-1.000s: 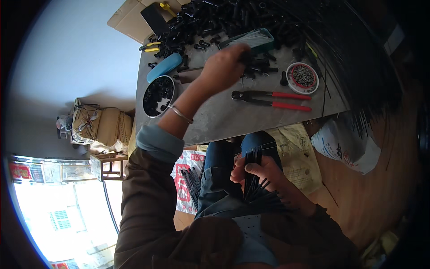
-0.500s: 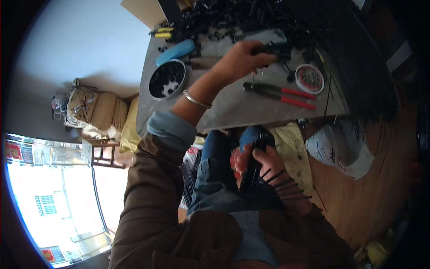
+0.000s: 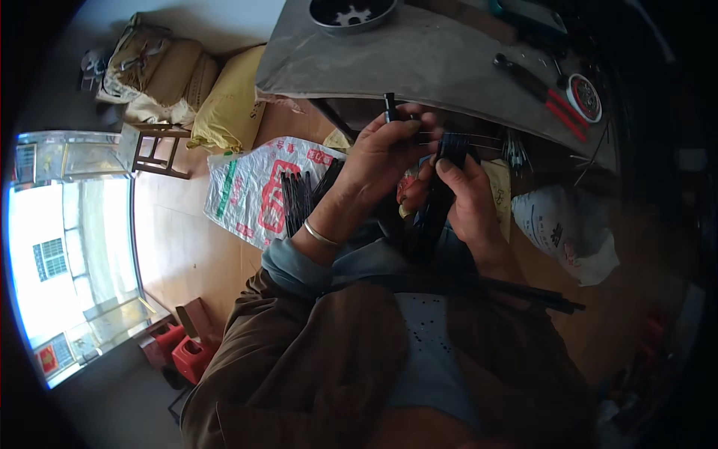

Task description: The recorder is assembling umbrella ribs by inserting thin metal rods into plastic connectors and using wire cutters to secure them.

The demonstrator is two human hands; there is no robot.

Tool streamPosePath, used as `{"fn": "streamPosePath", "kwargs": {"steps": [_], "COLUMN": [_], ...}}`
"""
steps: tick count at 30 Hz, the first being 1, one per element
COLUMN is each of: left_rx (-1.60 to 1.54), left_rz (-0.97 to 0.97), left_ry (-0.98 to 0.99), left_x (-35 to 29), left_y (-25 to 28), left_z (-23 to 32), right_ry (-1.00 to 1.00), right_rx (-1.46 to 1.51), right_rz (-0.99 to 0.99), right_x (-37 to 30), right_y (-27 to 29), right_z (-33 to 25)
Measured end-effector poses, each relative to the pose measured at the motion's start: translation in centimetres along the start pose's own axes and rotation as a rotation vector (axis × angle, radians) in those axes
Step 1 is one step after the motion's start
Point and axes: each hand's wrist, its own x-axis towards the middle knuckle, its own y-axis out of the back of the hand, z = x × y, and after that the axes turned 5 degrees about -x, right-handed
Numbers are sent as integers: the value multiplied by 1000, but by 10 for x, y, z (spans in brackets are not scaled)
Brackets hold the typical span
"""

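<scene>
My left hand (image 3: pixel 385 150), with a silver bangle at its wrist, is closed round a small black tube-shaped part (image 3: pixel 390 108) whose end sticks up above the fingers. Right beside it, my right hand (image 3: pixel 471 194) is wrapped round a bundle of thin black rods (image 3: pixel 430 221), the thumb pressed on the bundle near its upper end. Fine wires (image 3: pixel 485 138) run across the top of the bundle between and past the hands. Over my lap, longer black rods (image 3: pixel 550 298) reach out to the right beneath my right forearm. The fingers partly hide how tube and bundle meet.
Ahead stands a grey table (image 3: pixel 464 75) bearing a round dish (image 3: pixel 355 21) of black parts, red-handled pliers (image 3: pixel 566 114) and a small tub (image 3: pixel 584 97). More black rods (image 3: pixel 297 206) lie left of my lap on a printed white sack (image 3: pixel 250 187). A plastic bag (image 3: pixel 565 232) stands at right.
My left hand has come back from over the table to my lap, carrying a black part, and is now beside my right hand. The right hand and bundle are raised; the view has tilted down.
</scene>
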Motion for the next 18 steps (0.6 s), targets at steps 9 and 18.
{"fn": "streamPosePath", "kwargs": {"steps": [9, 18], "left_rx": [-52, 58], "left_rz": [-144, -137], "left_ry": [46, -49], "left_x": [-7, -5], "left_y": [13, 7], "left_z": [11, 11], "right_ry": [-14, 21], "right_rx": [-91, -167], "right_rz": [49, 31], "right_x": [-4, -3], "right_y": [-26, -27], "right_z": [10, 9]}}
